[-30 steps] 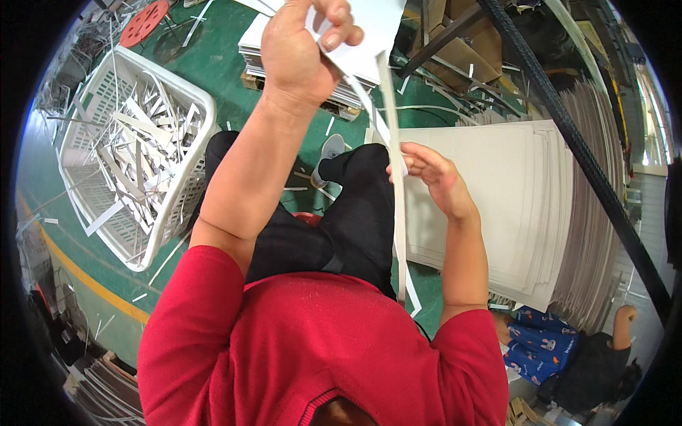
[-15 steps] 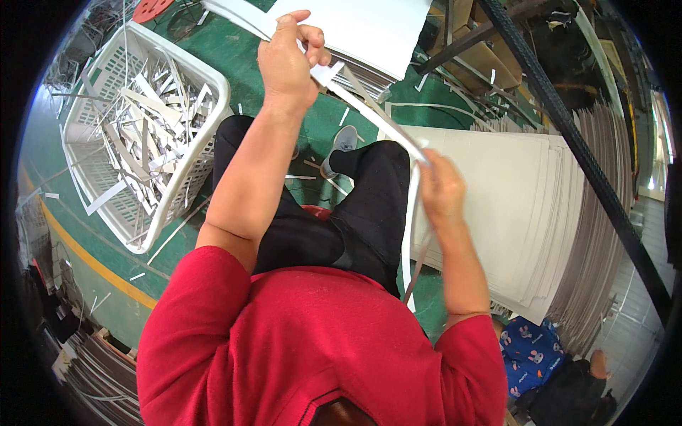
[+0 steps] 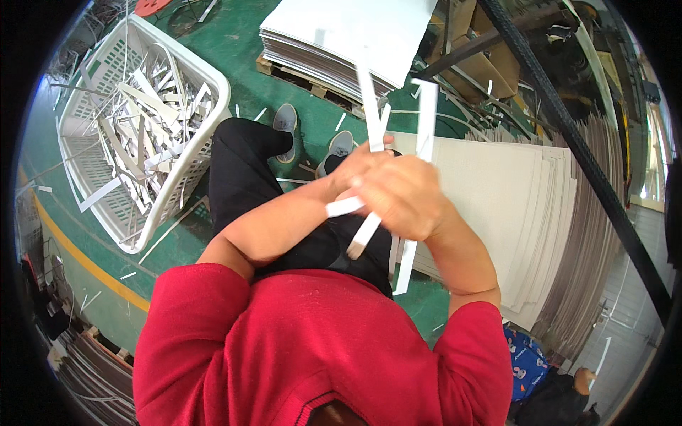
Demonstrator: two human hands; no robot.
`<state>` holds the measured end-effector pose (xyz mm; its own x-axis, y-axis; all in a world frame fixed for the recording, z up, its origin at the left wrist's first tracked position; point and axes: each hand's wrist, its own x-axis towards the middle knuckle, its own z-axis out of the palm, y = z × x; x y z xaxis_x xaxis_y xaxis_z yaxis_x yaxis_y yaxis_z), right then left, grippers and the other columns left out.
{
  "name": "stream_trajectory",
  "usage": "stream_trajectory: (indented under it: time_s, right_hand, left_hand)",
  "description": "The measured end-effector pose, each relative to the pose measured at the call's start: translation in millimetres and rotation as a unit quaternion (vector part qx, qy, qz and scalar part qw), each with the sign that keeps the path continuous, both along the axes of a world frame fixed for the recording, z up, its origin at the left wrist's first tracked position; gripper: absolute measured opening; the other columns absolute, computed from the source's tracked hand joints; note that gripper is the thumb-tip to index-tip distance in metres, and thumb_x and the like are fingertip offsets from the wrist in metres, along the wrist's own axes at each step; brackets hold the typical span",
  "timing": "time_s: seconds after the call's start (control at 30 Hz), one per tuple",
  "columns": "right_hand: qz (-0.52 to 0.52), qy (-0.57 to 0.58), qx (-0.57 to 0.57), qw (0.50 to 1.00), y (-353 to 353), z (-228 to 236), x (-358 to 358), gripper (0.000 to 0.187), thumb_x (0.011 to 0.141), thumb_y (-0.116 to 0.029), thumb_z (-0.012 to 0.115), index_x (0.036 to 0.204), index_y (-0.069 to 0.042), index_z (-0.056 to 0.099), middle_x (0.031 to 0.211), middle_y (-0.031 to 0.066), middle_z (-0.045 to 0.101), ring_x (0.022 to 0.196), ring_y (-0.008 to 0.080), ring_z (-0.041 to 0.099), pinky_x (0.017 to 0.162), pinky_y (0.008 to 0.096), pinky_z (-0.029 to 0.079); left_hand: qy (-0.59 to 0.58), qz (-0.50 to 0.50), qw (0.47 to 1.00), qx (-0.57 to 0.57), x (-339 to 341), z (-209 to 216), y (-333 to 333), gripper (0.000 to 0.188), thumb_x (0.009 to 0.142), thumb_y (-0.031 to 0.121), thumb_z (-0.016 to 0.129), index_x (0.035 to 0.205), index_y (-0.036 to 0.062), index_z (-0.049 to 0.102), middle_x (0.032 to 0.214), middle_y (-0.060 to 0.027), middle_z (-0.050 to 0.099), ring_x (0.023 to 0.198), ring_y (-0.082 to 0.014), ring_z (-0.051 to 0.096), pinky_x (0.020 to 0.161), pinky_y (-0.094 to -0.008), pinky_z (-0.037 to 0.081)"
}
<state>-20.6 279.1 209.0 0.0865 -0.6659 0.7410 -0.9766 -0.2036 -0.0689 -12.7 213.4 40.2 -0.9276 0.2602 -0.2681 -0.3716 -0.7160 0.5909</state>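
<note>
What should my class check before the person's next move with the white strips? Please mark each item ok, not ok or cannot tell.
1. Both hands in view: ok. The right hand is together with the left hand, partly covering it.
2. Strips held: ok. The right hand is closed around some of them.
3. Strips lined up: not ok. Their ends point different ways.
4. Left hand's grip: cannot tell. The right hand hides part of it.
5. Basket upright: ok. It stands to the person's left, with scraps inside.
6. Floor free of scraps: not ok. Loose pieces lie about.
</note>
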Motion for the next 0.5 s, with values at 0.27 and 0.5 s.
stream_trajectory:
  time_s: [0.27,0.5]
  right_hand:
    - [0.054,-0.076,0.065,0.994,-44,-1,34,0.032,0.068,-0.019,0.073,0.087,0.000,0.057,0.067,0.0086,0.057,0.059,0.0210,0.057,0.051,0.0295,0.047]
    - [-0.490,-0.466,-0.052,0.735,30,-56,-71,0.032,0.086,-0.029,0.058,0.087,0.003,0.058,0.078,0.0054,0.058,0.063,0.0102,0.050,0.055,0.0243,0.041]
  left_hand:
    - [-0.016,-0.116,0.986,0.119,33,21,28,0.036,0.080,0.007,0.049,0.116,0.0047,0.042,0.082,-0.0088,0.058,0.060,-0.0131,0.052,0.054,-0.0286,0.047]
    - [-0.161,-0.045,0.986,-0.004,45,-13,-6,0.050,0.079,-0.002,0.046,0.127,0.0053,0.034,0.089,-0.0118,0.060,0.060,-0.0130,0.054,0.055,-0.0271,0.050]
